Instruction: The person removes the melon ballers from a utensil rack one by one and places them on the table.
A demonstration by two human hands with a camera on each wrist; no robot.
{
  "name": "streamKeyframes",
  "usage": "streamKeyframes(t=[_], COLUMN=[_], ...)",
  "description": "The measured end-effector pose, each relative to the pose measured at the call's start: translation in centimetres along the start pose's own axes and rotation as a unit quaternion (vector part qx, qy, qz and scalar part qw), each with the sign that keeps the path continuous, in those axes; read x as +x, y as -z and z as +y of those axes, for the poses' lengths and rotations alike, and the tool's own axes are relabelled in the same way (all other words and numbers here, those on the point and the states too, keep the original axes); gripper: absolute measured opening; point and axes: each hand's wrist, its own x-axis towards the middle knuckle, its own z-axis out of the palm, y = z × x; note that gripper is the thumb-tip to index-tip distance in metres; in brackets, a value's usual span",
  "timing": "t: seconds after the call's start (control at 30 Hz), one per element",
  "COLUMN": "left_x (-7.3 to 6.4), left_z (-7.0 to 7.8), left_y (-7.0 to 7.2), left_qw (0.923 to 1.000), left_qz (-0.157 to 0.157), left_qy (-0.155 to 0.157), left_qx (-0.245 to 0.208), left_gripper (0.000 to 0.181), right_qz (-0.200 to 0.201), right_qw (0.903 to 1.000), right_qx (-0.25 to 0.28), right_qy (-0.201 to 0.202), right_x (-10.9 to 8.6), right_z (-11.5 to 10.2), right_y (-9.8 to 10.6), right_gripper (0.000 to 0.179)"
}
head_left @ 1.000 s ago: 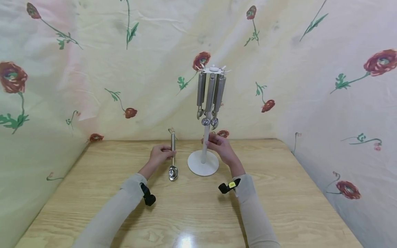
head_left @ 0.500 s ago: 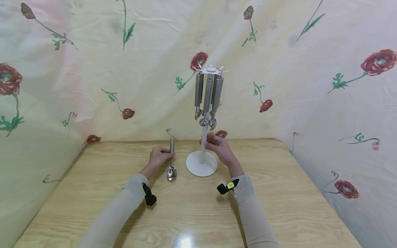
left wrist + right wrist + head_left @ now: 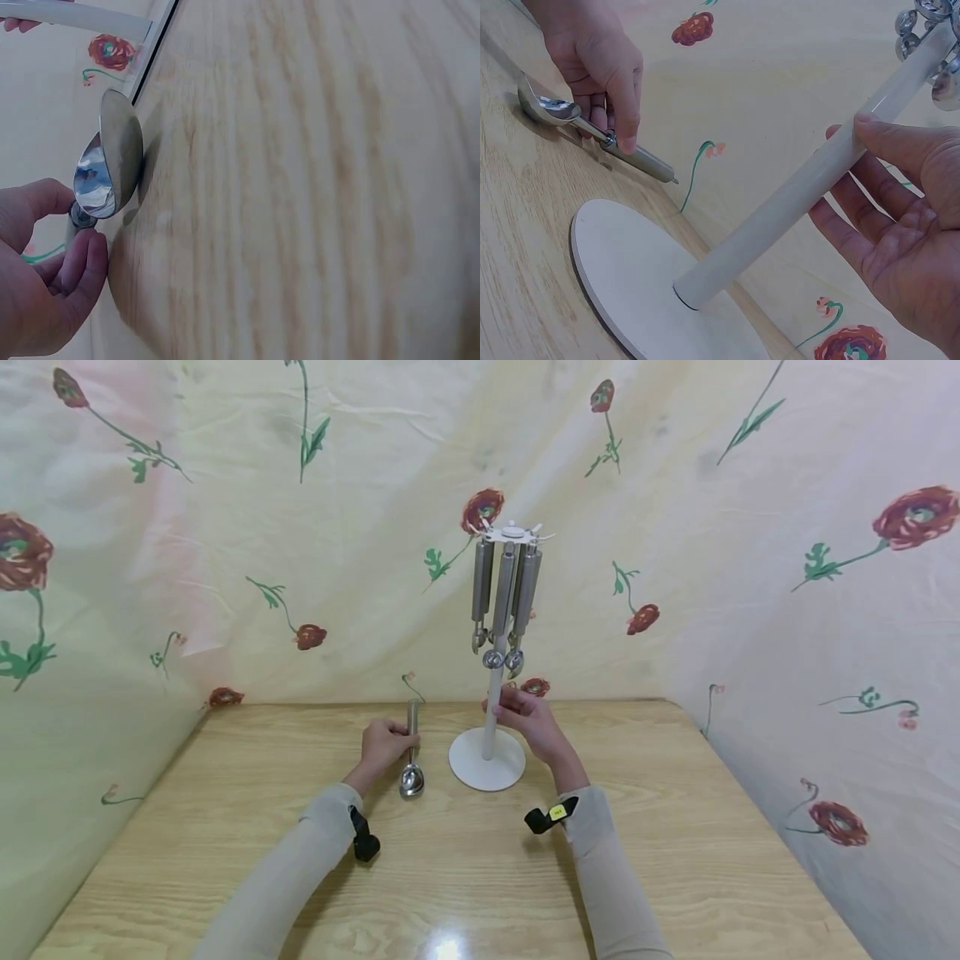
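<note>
My left hand (image 3: 382, 745) pinches a shiny metal ice cream scoop (image 3: 412, 780) between thumb and fingers, close over the table, left of a white stand. Its bowl points toward me and its handle (image 3: 641, 160) slants back toward the wall. In the left wrist view the bowl (image 3: 120, 142) hovers right at the wood, its shadow beside it. My right hand (image 3: 915, 232) holds the stand's white post (image 3: 780, 202), thumb in front and fingers behind. From the stand's top hang several metal-handled utensils (image 3: 504, 593) with small rounded heads.
The stand's round white base (image 3: 468, 768) sits flat on the light wooden table (image 3: 465, 860). Floral cloth (image 3: 360, 527) rises behind the table's far edge and along both sides.
My left hand has brought the scoop slightly lower and left, its handle tipping down toward the table. My right hand stays on the post.
</note>
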Motion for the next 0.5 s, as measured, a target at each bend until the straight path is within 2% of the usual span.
streamKeyframes(t=[0.33,0.5], left_x=[-0.12,0.03], left_z=[0.3,0.09], left_y=[-0.18,-0.05], left_qw=[0.9996,0.9995], left_qz=[-0.007,-0.025], left_qy=[-0.008,-0.01], left_qx=[0.027,0.015], left_gripper=[0.029,0.037], right_qz=[0.004,0.005], right_qw=[0.9999,0.9999], right_qx=[0.008,0.009], right_qy=[0.008,0.008], right_x=[0.04,0.03], right_z=[0.08,0.13], right_y=[-0.04,-0.04], right_gripper=[0.042,0.041])
